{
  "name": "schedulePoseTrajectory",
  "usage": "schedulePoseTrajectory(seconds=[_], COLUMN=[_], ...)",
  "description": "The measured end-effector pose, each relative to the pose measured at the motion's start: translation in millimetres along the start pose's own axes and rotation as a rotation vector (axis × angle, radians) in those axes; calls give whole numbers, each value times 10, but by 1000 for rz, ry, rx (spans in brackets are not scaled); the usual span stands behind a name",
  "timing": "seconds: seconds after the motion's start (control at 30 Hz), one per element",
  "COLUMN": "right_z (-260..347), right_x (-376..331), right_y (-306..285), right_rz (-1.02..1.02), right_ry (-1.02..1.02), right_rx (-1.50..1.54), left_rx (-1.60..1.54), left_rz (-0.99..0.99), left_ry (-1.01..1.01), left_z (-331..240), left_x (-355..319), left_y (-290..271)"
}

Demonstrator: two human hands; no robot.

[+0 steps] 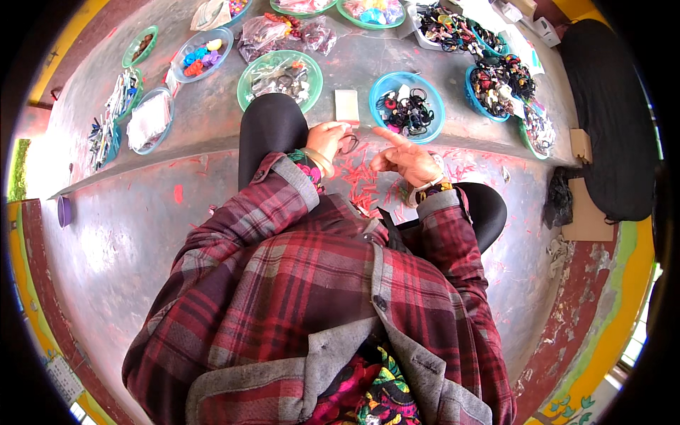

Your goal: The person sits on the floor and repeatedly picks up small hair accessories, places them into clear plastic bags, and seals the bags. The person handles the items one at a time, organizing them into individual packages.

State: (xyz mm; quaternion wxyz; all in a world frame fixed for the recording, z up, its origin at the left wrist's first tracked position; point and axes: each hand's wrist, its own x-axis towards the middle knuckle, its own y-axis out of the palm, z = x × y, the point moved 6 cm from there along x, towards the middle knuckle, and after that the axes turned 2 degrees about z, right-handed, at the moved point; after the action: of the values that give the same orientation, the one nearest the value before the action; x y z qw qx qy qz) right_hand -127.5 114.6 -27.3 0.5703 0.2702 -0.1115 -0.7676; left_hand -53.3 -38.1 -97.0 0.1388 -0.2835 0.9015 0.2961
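Note:
My left hand [325,144] is closed in a pinch, with a thin dark elastic loop [350,144] hanging at its fingertips. Something small and white also shows at those fingertips, too small to name. My right hand [411,161] faces it, its index finger stretched toward the left hand and its thumb apart below. A faint thin line seems to run between the two hands; what it is I cannot make out. Just beyond them lies a pale rectangular pad or card [346,106]. A blue basin [374,99] of dark hair ties stands beyond my right hand.
Red scraps [361,185] litter the floor between my knees. On the raised step stand a green basin [244,91] of small packets, a blue basin [181,60] with colourful pieces, and several more basins. A long black covered object [605,120] and cardboard [588,212] lie at the right.

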Motion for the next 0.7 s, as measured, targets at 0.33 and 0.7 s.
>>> schedulePoseTrajectory(seconds=[0.33,0.7], right_z=[-589,-215], right_x=[216,114], right_y=[-661,-465], right_rz=[-245,-400], right_ry=[193,-124], right_rx=[-734,78], left_rx=[-5,-50], left_rz=[-15,101], left_ry=[42,20], left_z=[-37,-20], left_x=[3,8], left_y=[-47,82])
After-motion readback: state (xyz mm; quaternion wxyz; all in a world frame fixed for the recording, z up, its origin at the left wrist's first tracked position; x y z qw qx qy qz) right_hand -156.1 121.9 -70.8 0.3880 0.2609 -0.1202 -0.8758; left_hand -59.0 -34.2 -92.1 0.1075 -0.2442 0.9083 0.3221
